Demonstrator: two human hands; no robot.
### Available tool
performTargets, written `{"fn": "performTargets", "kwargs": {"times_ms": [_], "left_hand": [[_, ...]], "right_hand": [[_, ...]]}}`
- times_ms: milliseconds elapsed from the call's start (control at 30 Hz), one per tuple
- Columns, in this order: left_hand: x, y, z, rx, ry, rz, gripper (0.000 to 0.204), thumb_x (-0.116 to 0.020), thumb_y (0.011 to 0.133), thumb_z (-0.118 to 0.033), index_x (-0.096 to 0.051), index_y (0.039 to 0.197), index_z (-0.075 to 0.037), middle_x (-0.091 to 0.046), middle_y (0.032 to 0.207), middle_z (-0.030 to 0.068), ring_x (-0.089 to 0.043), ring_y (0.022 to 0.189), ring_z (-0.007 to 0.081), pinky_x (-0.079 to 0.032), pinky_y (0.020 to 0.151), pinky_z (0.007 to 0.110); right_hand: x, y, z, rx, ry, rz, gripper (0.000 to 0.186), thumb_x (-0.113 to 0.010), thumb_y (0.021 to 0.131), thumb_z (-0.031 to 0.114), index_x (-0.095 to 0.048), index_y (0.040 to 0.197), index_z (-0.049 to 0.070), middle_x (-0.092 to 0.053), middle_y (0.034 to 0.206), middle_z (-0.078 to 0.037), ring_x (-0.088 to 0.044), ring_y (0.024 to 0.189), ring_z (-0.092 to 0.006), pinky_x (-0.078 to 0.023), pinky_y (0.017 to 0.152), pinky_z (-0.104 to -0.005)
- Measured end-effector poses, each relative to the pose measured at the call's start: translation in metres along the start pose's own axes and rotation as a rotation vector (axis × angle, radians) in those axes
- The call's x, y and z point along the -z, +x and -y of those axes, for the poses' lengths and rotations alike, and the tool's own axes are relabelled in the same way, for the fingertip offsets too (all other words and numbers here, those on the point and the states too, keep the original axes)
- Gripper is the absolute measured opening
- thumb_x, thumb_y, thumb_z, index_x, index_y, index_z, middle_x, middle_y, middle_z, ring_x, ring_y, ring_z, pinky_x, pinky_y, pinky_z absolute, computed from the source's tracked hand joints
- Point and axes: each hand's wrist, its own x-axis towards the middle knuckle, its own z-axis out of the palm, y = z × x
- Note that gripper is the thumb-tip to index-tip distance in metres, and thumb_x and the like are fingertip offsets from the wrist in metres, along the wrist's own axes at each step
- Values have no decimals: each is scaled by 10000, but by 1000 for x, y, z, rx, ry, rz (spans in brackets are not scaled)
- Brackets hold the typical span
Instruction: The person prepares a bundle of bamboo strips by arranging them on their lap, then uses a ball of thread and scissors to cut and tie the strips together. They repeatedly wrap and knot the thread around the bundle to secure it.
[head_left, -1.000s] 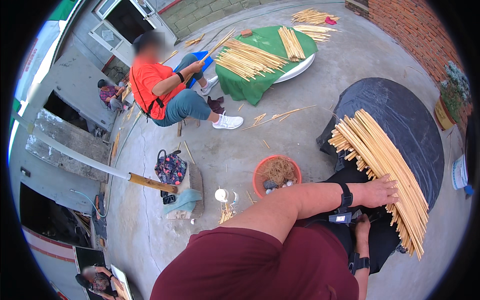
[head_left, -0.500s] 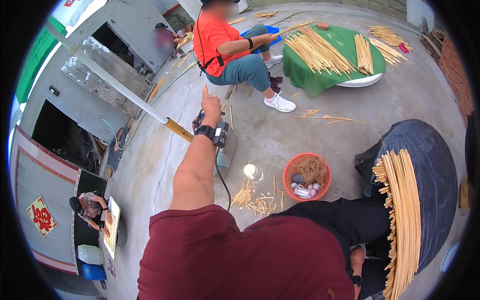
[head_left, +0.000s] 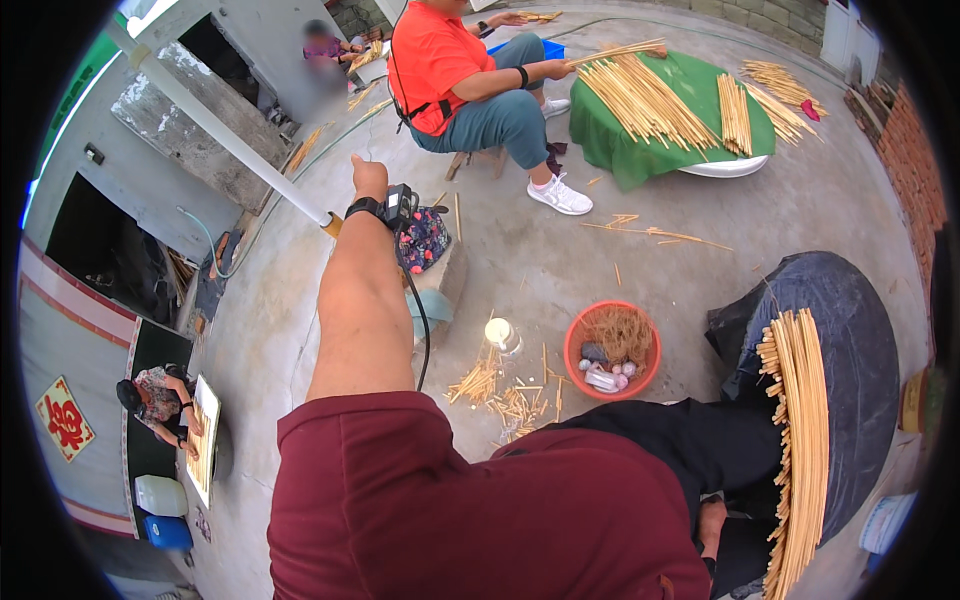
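My left arm stretches forward in a maroon sleeve. Its hand is raised in the air with the fingers curled in and one short tip jutting up; it holds nothing that I can see. A black band and a small boxy device with a cable sit at that wrist. Low on the right, my right hand rests by my black trousers, its fingers mostly hidden in shadow. Close by lies a long bundle of pale wooden sticks on a round surface covered in dark plastic.
An orange-red basket holds brown fibre and small items. Beside it are a jar and scattered stick pieces. A seated person holds sticks near a green-covered table. Two other people work farther off. A white pole slants at left.
My left hand has shifted left and slightly down in view, and its stretched index finger no longer shows at full length. The seated person in orange has reached the far arm out.
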Motion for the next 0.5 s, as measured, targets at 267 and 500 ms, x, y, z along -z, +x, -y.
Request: {"fn": "performTargets", "kwargs": {"times_ms": [267, 500], "left_hand": [[12, 38, 34, -65, 150, 18, 675, -529, 894, -125, -191, 1477, -83, -601, 1081, 187, -646, 825, 321, -568, 578, 434], [31, 24, 26, -162, 344, -24, 731, -554, 879, -137, -165, 1488, -31, -642, 1008, 163, -664, 748, 281, -559, 539, 388]], "right_hand": [[6, -9, 6, -30, 86, -53, 211, -475, 815, 96, -640, 884, -17, -656, 867, -270, -635, 862, -447, -491, 756, -488], [11, -15, 15, -38, 108, -13, 243, -460, 806, 98, -636, 906, -38, -650, 880, -287, -623, 889, -458, -475, 761, -475]]}}
